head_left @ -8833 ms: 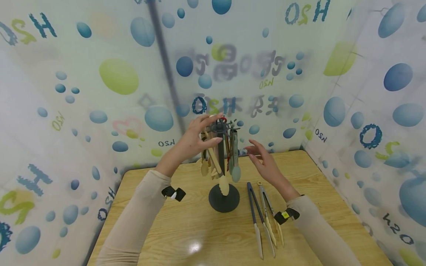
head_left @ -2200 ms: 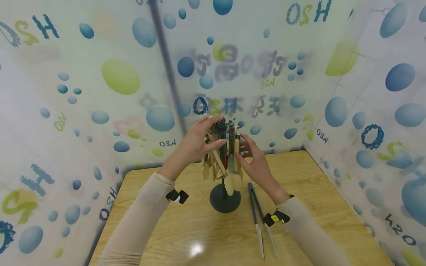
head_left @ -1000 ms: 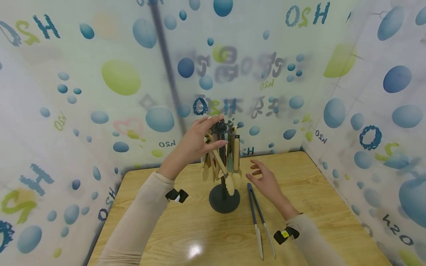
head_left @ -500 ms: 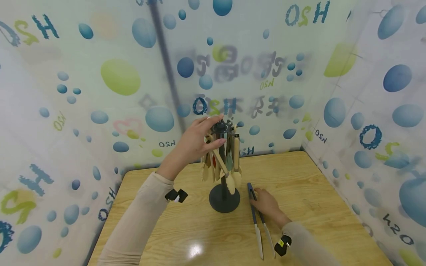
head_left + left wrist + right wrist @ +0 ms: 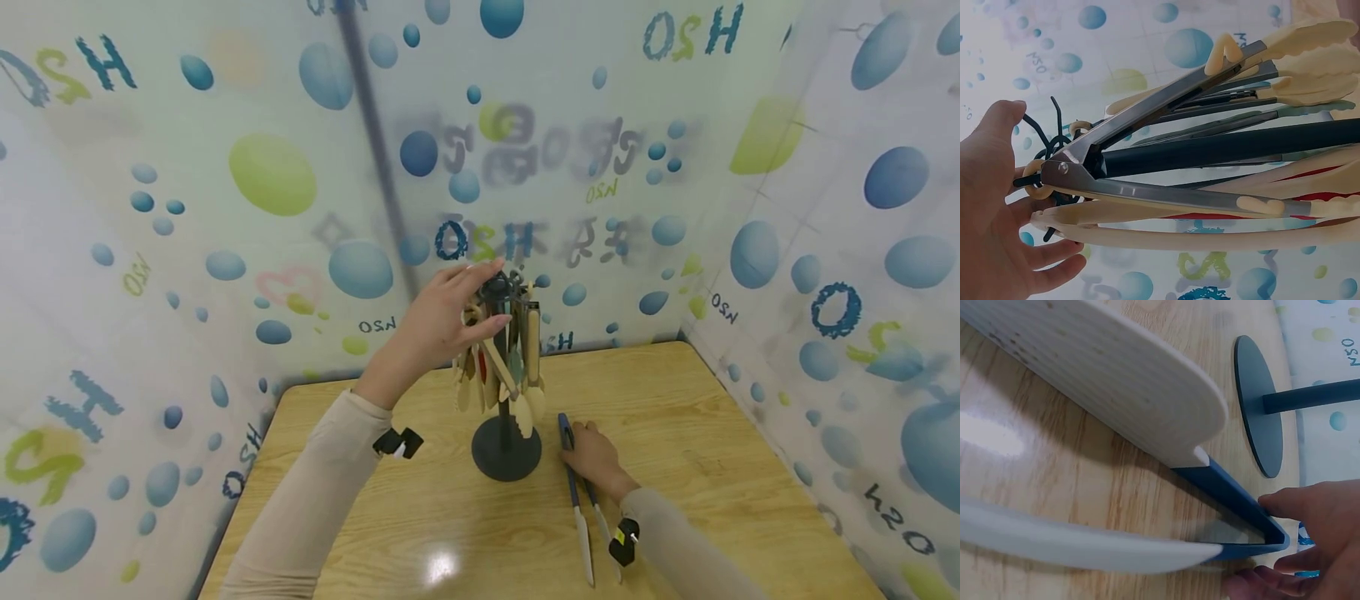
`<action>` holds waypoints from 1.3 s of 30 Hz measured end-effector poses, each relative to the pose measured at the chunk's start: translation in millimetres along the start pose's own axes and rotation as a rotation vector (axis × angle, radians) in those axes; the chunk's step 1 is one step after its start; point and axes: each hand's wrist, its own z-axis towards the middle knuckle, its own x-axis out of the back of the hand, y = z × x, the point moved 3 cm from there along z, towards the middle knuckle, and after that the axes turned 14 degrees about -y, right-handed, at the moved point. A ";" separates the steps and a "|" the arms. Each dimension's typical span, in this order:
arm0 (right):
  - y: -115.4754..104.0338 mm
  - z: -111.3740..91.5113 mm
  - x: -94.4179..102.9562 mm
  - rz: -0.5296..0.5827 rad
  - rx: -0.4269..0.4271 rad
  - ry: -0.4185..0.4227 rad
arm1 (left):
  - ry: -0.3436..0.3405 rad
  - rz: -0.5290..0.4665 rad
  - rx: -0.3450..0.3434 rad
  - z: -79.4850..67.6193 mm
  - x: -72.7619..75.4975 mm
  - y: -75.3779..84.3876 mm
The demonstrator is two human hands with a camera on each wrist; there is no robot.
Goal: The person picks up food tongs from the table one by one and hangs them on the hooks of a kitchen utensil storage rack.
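In the head view a dark rotating utensil stand [image 5: 506, 467] rises upright from its round base, hung all round with utensils. My left hand [image 5: 442, 317] holds its hooked top between thumb and fingers. Steel tongs [image 5: 1166, 192] with cream scalloped tips hang by a ring on one hook beside that hand. To the stand's right, blue-handled tongs [image 5: 582, 533] with pale blades lie spread on the table. My right hand [image 5: 596, 458] grips them near the hinge: the thumb touches one blue arm [image 5: 1229, 490], the curled fingers are at the other arm, partly hidden.
The wooden table [image 5: 420, 517] carries the stand near its back edge. A printed curtain [image 5: 300, 192] with blue bubbles closes in the back and both sides. More cream utensils [image 5: 1147, 234], some with red parts, hang close together on the stand.
The cream-tipped tongs went from the table onto the stand. My right hand then left the stand and came down onto the blue-handled tongs. The hanging utensils turned slightly; my left hand stayed on top.
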 end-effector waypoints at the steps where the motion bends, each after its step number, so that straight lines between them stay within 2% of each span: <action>1: -0.3 1.4 -0.5 -0.002 -0.003 0.002 | 0.002 0.008 -0.001 -0.1 0.2 0.3; 12: -1.2 9.8 -3.5 -0.008 -0.040 0.005 | 0.021 0.111 -0.014 1.0 1.0 4.4; 19: 3.3 9.5 -3.0 0.042 -0.051 0.008 | 0.001 0.104 0.006 1.0 0.3 6.0; 29: 4.2 14.9 -3.8 0.036 -0.050 0.006 | 0.017 0.112 -0.004 1.0 1.0 7.0; 34: 6.6 14.5 0.0 0.073 -0.010 0.049 | 0.011 0.115 -0.001 0.8 1.1 6.9; 39: 4.5 11.2 16.8 0.174 0.089 0.143 | 0.013 0.110 0.006 0.1 2.2 5.9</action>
